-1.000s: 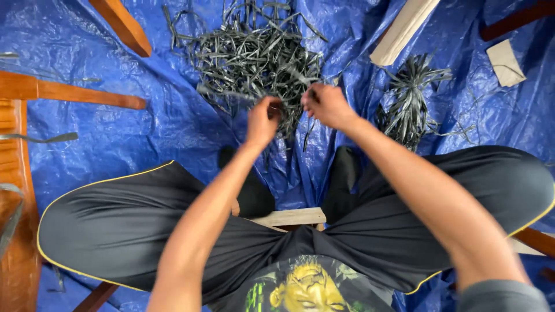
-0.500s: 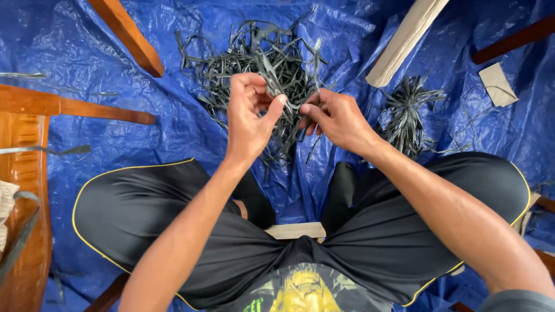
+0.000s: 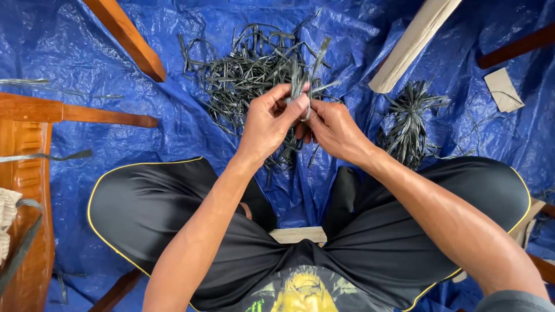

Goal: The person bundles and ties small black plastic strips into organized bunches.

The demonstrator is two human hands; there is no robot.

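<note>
Strips: a few dark strips (image 3: 305, 81) stand up from between the 2 hands, long axis pointing away from the body.
Left hand (image 3: 270, 121): fingers (image 3: 295, 107) pinched shut on strips.
Right hand (image 3: 334, 130): fingers closed on them, touching the left.
Pile: loose strip pile (image 3: 243, 69) beyond the fingers.

just one head cam, looking steeply down and close over crossed legs (image 3: 173, 219), blue tarp (image 3: 173, 115) toward 12 o'clock

Bare forearms, no sleeves showing; black shorts (image 3: 173, 219) piped in yellow, and a black shirt (image 3: 300, 292) with a yellow-green print.
</note>
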